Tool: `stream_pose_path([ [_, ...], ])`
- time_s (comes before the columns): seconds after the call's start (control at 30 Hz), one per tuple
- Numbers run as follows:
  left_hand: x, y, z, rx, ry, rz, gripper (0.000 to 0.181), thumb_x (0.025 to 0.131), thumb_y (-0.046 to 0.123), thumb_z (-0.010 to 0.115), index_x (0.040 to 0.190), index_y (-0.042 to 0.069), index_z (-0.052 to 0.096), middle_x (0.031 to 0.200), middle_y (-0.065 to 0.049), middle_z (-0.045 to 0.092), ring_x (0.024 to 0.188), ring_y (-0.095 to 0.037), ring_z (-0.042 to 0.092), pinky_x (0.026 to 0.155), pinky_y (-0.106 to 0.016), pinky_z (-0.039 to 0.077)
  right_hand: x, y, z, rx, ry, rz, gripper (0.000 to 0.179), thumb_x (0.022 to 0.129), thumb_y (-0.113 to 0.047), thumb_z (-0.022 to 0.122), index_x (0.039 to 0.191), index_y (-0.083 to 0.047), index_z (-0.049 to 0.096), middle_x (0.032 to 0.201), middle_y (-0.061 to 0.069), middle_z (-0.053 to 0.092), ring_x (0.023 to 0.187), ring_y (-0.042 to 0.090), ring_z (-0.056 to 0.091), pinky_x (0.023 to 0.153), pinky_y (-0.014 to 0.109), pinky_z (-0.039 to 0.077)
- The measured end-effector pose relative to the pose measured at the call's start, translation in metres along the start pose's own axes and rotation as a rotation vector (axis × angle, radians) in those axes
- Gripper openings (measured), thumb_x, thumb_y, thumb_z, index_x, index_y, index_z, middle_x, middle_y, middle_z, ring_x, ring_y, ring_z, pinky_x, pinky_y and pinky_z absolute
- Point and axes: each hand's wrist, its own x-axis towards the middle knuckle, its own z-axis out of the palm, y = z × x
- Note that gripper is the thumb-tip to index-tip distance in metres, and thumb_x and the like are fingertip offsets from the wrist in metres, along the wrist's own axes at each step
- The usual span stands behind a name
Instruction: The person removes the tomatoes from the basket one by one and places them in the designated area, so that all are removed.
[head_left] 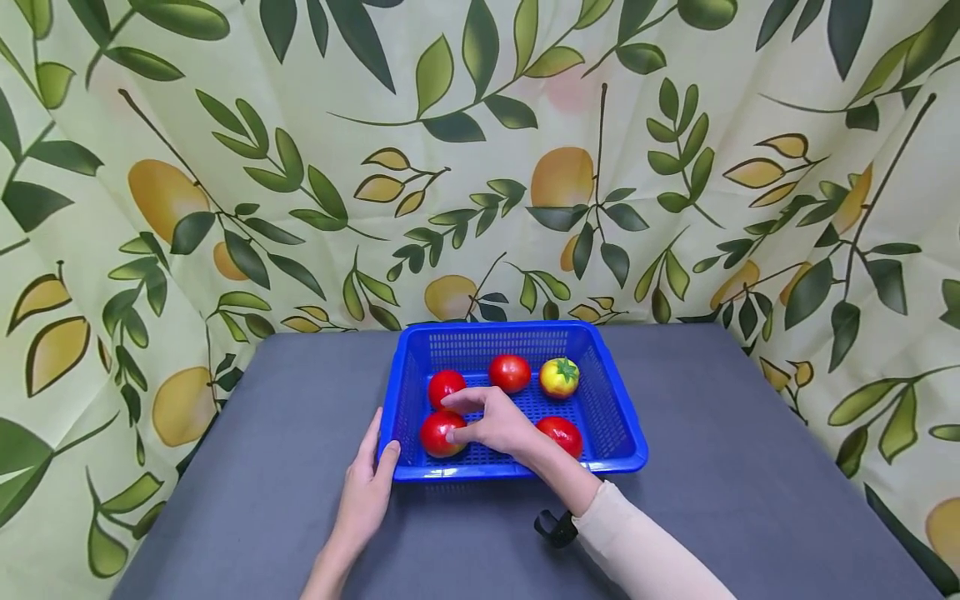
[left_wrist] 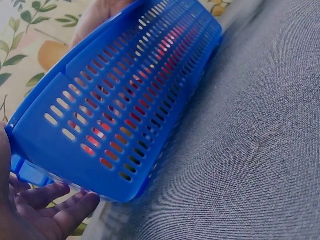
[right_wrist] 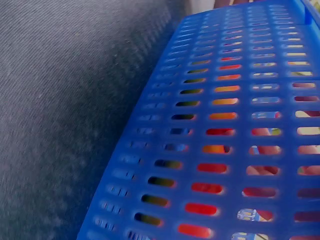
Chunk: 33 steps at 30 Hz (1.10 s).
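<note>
Right hand pinches a red tomato at the basket's near left corner

The glossy, round red tomato (head_left: pixel 433 438) sits inside the blue perforated plastic basket (head_left: pixel 480 473), by its near left corner; the right hand (head_left: pixel 495 423) reaches over the basket's near rim, thumb on the tomato's right side and fingers curved over its top; the left hand (head_left: pixel 367 483) grips the basket's left end, thumb at the near corner and fingers along the outside wall.

Also in the basket: a smaller-looking round red tomato (head_left: pixel 444 385) towards the left wall; a shiny red tomato (head_left: pixel 510 373) near the far wall; a yellow tomato with a green leafy top (head_left: pixel 559 379) towards the far right; an oval red tomato (head_left: pixel 564 435) at the near right, partly behind the right wrist.

Under the basket is the grey cloth-covered table (head_left: pixel 750 467); nearer than the basket are a cream sleeve (head_left: pixel 645 542) and a black band (head_left: pixel 555 529); beyond the basket hangs a pale leaf-and-fruit-print curtain (head_left: pixel 480 242).
</note>
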Motion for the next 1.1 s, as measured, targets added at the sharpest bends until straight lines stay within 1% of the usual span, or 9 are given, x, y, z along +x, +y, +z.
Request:
stream_pose_path([
  [0.17,-0.0007,-0.0015,-0.0011,0.006,0.004,-0.016,0.059,0.106,0.026,0.047,0.158,0.013,0.021,0.158,-0.012,0.028,0.142,-0.034,0.029,0.108,-0.052,0.028,0.0035,0.0006,0.0035,-0.030,-0.031,0.033,0.053,0.079,-0.005,0.082,0.129,-0.009,0.066,0.124,0.005,0.065,0.120,0.027,0.055,0.097,0.047,0.046],
  [0.37,-0.0006,0.0000,-0.0001,0.001,-0.002,-0.014,0.060,0.106,0.028,0.046,0.158,0.014,0.021,0.157,-0.012,0.029,0.140,-0.034,0.032,0.108,-0.052,0.029,0.0060,-0.0015,0.0049,-0.099,-0.078,0.071,0.059,0.078,-0.004,0.082,0.133,-0.012,0.064,0.128,0.004,0.062,0.123,0.028,0.051,0.094,0.045,0.048],
  [0.5,-0.0009,0.0005,0.0006,-0.007,-0.012,-0.020,0.060,0.106,0.029,0.046,0.158,0.013,0.020,0.157,-0.012,0.029,0.141,-0.034,0.031,0.108,-0.053,0.028,0.0051,-0.0021,0.0048,-0.146,-0.101,0.079,0.060,0.078,-0.004,0.082,0.133,-0.016,0.064,0.129,0.003,0.060,0.124,0.029,0.049,0.093,0.045,0.049],
  [0.6,-0.0005,0.0002,0.0011,-0.008,-0.004,-0.019,0.059,0.106,0.029,0.046,0.158,0.014,0.021,0.157,-0.012,0.030,0.141,-0.034,0.032,0.108,-0.053,0.028,0.0051,-0.0012,0.0046,-0.174,-0.123,0.073,0.059,0.078,-0.005,0.082,0.133,-0.019,0.064,0.129,0.003,0.059,0.123,0.030,0.048,0.091,0.046,0.049],
  [0.7,-0.0007,0.0005,0.0022,-0.005,-0.004,-0.012,0.059,0.106,0.029,0.046,0.158,0.013,0.022,0.157,-0.012,0.030,0.140,-0.033,0.032,0.108,-0.053,0.028,0.0044,-0.0006,0.0044,-0.213,-0.139,0.068,0.061,0.078,-0.004,0.082,0.133,-0.023,0.065,0.128,0.001,0.059,0.120,0.027,0.051,0.090,0.042,0.050],
  [0.8,-0.0017,0.0006,0.0035,-0.010,-0.009,-0.017,0.059,0.106,0.028,0.046,0.158,0.013,0.021,0.157,-0.012,0.029,0.141,-0.034,0.031,0.107,-0.053,0.029,0.0043,0.0002,0.0047,-0.243,-0.162,0.043,0.063,0.077,-0.002,0.082,0.133,-0.024,0.065,0.129,-0.002,0.060,0.117,0.023,0.053,0.089,0.038,0.051],
  [0.93,-0.0025,0.0001,0.0041,-0.015,0.001,-0.027,0.059,0.106,0.027,0.045,0.158,0.012,0.021,0.158,-0.012,0.028,0.141,-0.035,0.031,0.107,-0.053,0.029,0.0055,-0.0001,0.0053,-0.243,-0.188,0.029,0.066,0.077,0.000,0.082,0.135,-0.023,0.063,0.130,-0.003,0.059,0.116,0.021,0.053,0.089,0.036,0.050],
  [1.1,-0.0008,-0.0001,0.0032,-0.002,0.009,-0.011,0.058,0.106,0.028,0.044,0.158,0.011,0.022,0.157,-0.013,0.030,0.140,-0.035,0.032,0.108,-0.054,0.028,0.0082,-0.0006,0.0045,-0.223,-0.184,0.052,0.068,0.076,0.001,0.082,0.137,-0.022,0.062,0.128,-0.001,0.059,0.115,0.022,0.053,0.084,0.033,0.052],
])
